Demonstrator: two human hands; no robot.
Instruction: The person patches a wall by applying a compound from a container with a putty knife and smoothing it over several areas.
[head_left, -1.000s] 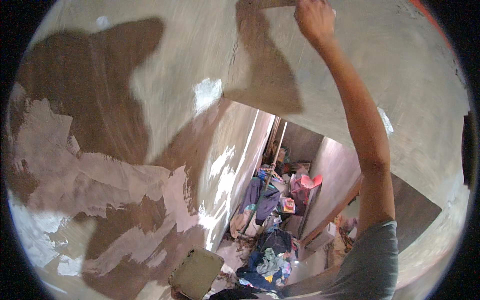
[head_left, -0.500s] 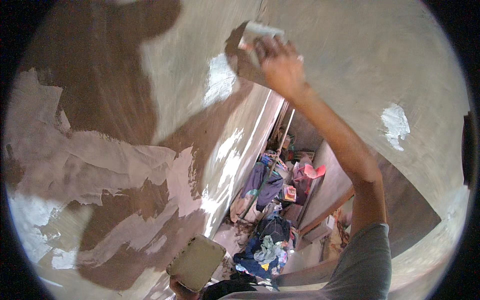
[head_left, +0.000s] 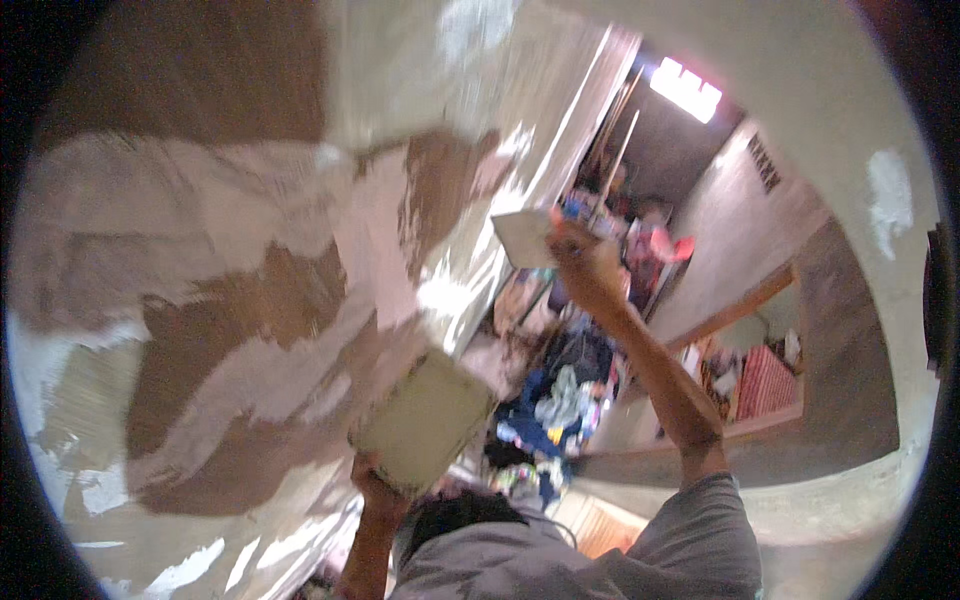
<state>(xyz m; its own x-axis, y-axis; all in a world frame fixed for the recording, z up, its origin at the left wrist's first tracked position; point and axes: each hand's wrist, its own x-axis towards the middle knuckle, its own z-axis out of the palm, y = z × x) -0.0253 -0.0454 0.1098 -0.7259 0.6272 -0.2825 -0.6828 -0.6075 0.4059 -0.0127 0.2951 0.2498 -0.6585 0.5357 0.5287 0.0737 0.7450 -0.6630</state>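
My left hand (head_left: pixel 376 487), low in the middle, grips the lower edge of a rectangular beige putty board (head_left: pixel 425 420) with crusted edges. The board is tilted, its flat face turned up. Up and to the right, my right hand (head_left: pixel 588 265) is closed on a wide, pale putty knife (head_left: pixel 520 238). Its blade points left, toward the wall (head_left: pixel 235 355); whether it touches anything I cannot tell. Pale pinkish patches of filler and darker brown areas cover that wall. My right hand is slightly blurred.
Far below lie piled clothes (head_left: pixel 565 395) and other household things, with a red item (head_left: pixel 672 247) among them. A framed opening (head_left: pixel 745 370) is at the right. Bright light comes through a vent (head_left: pixel 686 90) at the top. White filler marks another wall surface (head_left: pixel 888 200).
My right hand with the putty knife has come down from the upper wall, away from its surface. The putty board in my left hand has risen and moved right. The view has shifted.
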